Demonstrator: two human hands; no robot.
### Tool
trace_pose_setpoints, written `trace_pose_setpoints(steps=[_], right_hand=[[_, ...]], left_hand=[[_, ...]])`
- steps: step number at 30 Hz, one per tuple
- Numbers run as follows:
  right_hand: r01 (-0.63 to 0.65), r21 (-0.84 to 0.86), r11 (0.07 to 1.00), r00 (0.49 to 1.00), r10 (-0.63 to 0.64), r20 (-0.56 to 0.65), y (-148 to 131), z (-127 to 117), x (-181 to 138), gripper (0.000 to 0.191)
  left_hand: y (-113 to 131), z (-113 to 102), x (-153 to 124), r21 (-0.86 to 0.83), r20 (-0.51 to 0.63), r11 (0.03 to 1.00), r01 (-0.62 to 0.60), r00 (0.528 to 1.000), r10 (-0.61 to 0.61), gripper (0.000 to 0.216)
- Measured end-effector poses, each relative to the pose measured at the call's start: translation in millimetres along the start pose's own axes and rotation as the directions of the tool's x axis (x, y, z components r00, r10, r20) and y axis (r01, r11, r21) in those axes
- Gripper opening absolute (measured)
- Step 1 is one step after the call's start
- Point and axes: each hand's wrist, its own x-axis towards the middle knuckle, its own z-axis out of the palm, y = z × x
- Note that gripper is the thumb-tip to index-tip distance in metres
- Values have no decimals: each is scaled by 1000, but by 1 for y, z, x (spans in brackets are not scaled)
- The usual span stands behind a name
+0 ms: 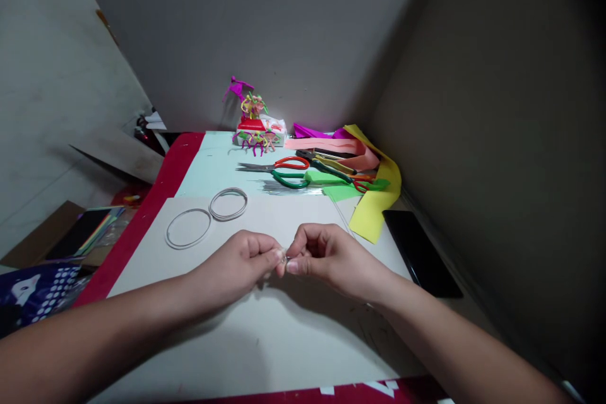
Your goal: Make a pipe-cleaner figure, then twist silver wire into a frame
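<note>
The left hand (233, 266) and right hand (331, 257) meet in front of the person, both closed, with thumb and forefinger pinching a small silvery piece (285, 259) between them. The piece sits at the fingertips, just above a white board (303, 344). It is too small and too hidden by the fingers to show which way it points or how its long axis runs.

Ahead of the left hand, two thin wire rings lie flat on the board, apart from the hands: a single loop (188, 228) and a doubled loop (228, 204). Farther ahead of both hands are scissors with red handles (291, 163) and a strip of yellow paper (372, 218). A black phone (421, 252) lies beyond the right hand on the worktop (163, 192).
</note>
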Motion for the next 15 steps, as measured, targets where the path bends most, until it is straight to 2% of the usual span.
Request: trace_pose_setpoints(steps=[6,10,15], right_hand=[[98,-211,973,990,-116,-76,0,2,-4,24],[198,-320,927,978,-209,0,-6,-2,-9,8],[270,-414,869,962,-264,71,-8,-5,-10,7]], left_hand=[[-7,-8,7,-266,181,957,116,981,-69,29],[-6,-13,7,-328,285,933,152,957,-56,28],[-7,-15,6,-386,348,903,190,936,-48,27]])
